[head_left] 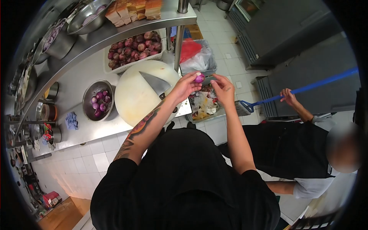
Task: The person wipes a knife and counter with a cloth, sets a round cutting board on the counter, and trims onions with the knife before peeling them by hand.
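My left hand [184,87] is closed around a small purple onion [199,78], its pale cut end facing up. To the right of the onion, my right hand [224,90] hovers with fingers apart and nothing visible in it. Both hands are above a waste bin [219,113] full of peels and scraps. Beside my left forearm lies a cleaver [155,81] on a round white cutting board [132,105]. A steel bowl [87,108] left of the board contains several peeled onions [100,106].
A white crate [126,68] of unpeeled red onions stands behind the board. Slabs of layered meat [134,10] and steel bowls sit on the upper shelf. A crumpled blue cloth [71,120] lies on the counter. At right, a co-worker grips a blue-handled broom [268,99].
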The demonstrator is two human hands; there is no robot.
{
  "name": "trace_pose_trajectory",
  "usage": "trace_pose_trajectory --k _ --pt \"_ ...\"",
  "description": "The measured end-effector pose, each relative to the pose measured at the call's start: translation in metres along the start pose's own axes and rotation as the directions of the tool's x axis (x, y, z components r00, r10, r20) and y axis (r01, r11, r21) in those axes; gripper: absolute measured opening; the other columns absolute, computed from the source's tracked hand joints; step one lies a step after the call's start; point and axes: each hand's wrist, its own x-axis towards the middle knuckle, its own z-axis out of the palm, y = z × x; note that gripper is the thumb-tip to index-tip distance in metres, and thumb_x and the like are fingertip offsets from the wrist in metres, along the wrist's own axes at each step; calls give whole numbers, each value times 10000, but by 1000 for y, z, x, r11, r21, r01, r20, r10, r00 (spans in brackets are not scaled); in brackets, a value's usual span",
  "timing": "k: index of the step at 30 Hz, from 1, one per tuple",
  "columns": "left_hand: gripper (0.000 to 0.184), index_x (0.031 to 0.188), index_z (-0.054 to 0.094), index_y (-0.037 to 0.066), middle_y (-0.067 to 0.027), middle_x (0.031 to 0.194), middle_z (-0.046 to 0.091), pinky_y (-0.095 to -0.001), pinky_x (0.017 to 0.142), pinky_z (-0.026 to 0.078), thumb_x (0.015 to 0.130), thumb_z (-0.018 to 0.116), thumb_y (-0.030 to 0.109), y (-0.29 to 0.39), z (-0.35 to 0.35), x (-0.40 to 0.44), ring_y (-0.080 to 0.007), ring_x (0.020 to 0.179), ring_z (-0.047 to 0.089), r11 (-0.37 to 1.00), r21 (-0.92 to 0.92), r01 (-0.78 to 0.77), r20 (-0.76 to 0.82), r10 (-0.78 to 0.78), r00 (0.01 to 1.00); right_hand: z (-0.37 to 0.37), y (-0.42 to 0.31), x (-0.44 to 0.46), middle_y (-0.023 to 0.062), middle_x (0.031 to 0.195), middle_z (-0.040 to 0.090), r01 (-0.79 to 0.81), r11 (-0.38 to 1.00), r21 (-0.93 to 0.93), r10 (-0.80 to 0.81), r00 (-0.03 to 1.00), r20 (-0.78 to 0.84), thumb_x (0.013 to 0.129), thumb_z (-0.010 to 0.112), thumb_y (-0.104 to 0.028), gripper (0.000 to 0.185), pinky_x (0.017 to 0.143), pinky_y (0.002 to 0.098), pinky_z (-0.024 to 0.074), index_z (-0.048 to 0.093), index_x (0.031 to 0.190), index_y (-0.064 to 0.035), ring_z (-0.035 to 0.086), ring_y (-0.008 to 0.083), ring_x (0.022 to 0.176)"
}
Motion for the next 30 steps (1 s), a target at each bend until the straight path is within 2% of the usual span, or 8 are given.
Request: trace_pose_trajectory --k 2,10,12,13,19,21,24,30 --pt "417 1437 521 70 -74 1227 631 -332 916 562 1068 579 256 2 9 -3 -176 1055 645 1000 20 -22 5 22 1000 7 -23 -3 109 1121 700 -29 992 119 19 996 86 904 760 -58 283 785 283 585 721 1174 15 735 180 924" --pt "478 1484 490 115 -64 1291 578 -329 901 585 1034 642 166 15 30 -24 -170 1084 635 968 216 -127 23 125 992 14 -19 -3 85 1005 733 35 997 61 -40 996 81 921 734 -45 173 724 268 569 727 1074 36 719 139 824" --pt "508 1499 488 130 -71 1348 572 -339 931 570 1025 662 192 22 37 -35 -177 1148 619 928 369 -52 14 50 999 12 -19 -4 82 996 744 -201 970 135 185 975 120 932 717 -44 160 713 267 562 735 1077 20 707 126 799" --pt "508 1499 488 130 -71 1348 572 -339 931 570 1025 662 192 21 34 -37 -177 1148 619 928 368 -54 11 54 998 13 -20 -4 82 996 744 -199 971 136 183 975 124 932 717 -44 160 713 267 562 735 1077 20 707 126 799" --pt "543 1499 497 115 -75 1380 566 -324 956 554 989 679 77 10 17 -38 -175 1189 613 745 586 -318 153 283 947 18 -30 -9 71 944 758 -140 976 168 113 981 157 917 772 -97 255 730 277 564 721 1146 4 710 126 810" --pt "526 1487 516 104 -73 1380 581 -322 974 541 988 679 79 13 19 -41 -170 1179 615 601 674 -430 226 386 894 20 -31 -9 78 964 760 -191 965 179 153 967 206 908 792 -115 295 740 277 566 713 1168 -1 716 126 839" --pt "491 1464 547 95 -68 1356 607 -322 984 536 991 678 88 16 21 -46 -164 1179 613 754 569 -329 154 295 943 24 -29 -12 93 975 763 -158 967 198 127 979 160 908 792 -113 288 738 271 566 714 1162 -1 721 127 846" --pt "439 1420 599 87 -61 1307 644 -312 967 541 993 691 125 14 22 -49 -149 1162 619 844 462 -272 46 283 958 27 -41 -17 94 977 766 -170 978 119 154 980 127 916 761 -84 192 714 263 565 732 1078 15 721 122 817"
